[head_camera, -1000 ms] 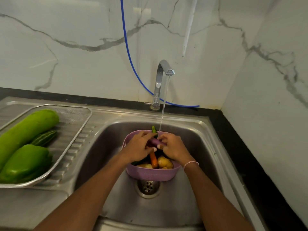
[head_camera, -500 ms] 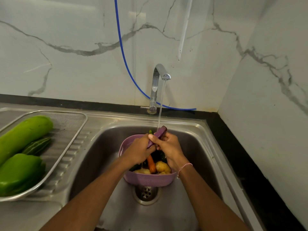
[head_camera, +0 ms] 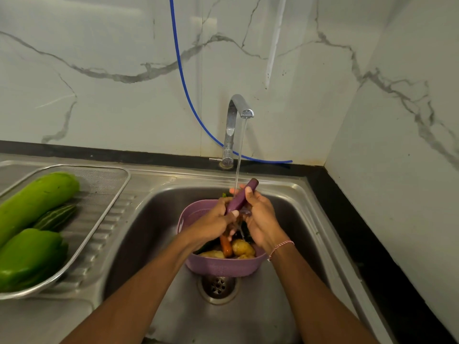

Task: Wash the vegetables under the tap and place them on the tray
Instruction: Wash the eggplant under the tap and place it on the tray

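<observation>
Lilac perforated plastic basket (head_camera: 223, 266) sits nearest. Above it both forearms angle inward: the left hand (head_camera: 211, 225) curls its fingers round the lower end of a smooth, slim purple aubergine (head_camera: 236, 203), the right hand (head_camera: 262, 219) wraps its middle, under the curved chrome tap (head_camera: 233, 112) behind the basket.

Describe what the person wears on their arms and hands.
Both forearms are bare, with no sleeves or gloves in view. The right hand has a thin pink-and-white twisted thread bracelet at its wrist; the left hand shows no ring, watch or band.
</observation>
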### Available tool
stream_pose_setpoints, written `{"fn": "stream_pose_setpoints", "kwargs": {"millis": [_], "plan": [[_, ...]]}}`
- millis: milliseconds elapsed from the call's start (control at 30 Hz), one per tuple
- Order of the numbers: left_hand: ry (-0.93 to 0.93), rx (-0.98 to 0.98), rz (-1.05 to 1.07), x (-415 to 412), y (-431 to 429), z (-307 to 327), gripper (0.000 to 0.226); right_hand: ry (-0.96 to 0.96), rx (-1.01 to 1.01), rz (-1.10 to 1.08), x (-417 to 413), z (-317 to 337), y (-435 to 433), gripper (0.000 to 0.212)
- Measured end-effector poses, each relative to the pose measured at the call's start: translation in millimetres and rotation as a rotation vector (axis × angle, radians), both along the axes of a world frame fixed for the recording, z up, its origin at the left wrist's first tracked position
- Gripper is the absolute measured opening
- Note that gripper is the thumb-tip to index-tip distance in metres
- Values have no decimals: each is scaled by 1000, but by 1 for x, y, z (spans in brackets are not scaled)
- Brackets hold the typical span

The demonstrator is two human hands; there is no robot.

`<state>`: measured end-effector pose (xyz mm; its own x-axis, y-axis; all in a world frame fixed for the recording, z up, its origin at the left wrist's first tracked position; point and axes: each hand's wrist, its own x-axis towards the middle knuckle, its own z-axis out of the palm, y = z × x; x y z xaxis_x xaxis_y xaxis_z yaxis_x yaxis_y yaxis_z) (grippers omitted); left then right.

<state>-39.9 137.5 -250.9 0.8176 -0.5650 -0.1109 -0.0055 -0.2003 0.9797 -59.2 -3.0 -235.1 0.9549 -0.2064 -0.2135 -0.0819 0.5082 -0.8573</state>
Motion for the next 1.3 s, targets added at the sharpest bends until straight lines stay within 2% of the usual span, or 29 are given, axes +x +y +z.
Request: {"fn": "stream_pose_setpoints", "kwargs": {"millis": [133,300,400,533,567,600,667,767,833,933,1000,1100,1200,1300], "plan": [[-85,6,43,-9,-13,2,21,29,65,-24,1,-2,3,33],[-186,22,150,-20,-20,5,47,39,-3,56,-3,-4,16,36],[-156,0,239,-21,-20,8,65,111,-63,10,1,-5,18,55],[-30,-32,189,-20,-17,11,66,169,-50,1,4,-3,27,73],[-27,-22,165,-20,-14,11,65,162,-24,-20,4,-3,27,69],[-52,21,158,-19,-11,10,65,148,-36,-35,2,-3,25,57],[-181,187,160,-12,-3,3,70,83,-69,-24,1,-4,19,38],[-292,296,157,-9,0,1,74,82,-202,-47,1,-4,14,35],[-298,264,138,-13,-2,8,71,121,-263,-90,-1,0,17,44],[-273,149,63,-18,-5,13,66,183,-237,-166,1,4,13,57],[-258,82,86,-18,-4,13,61,199,-208,-134,2,6,10,53],[-252,28,276,-14,-2,16,56,191,-137,-35,4,4,9,30],[-262,98,474,-6,1,15,54,174,-149,52,4,2,10,23],[-181,105,471,-3,1,10,43,184,-277,92,0,7,17,36]]}}
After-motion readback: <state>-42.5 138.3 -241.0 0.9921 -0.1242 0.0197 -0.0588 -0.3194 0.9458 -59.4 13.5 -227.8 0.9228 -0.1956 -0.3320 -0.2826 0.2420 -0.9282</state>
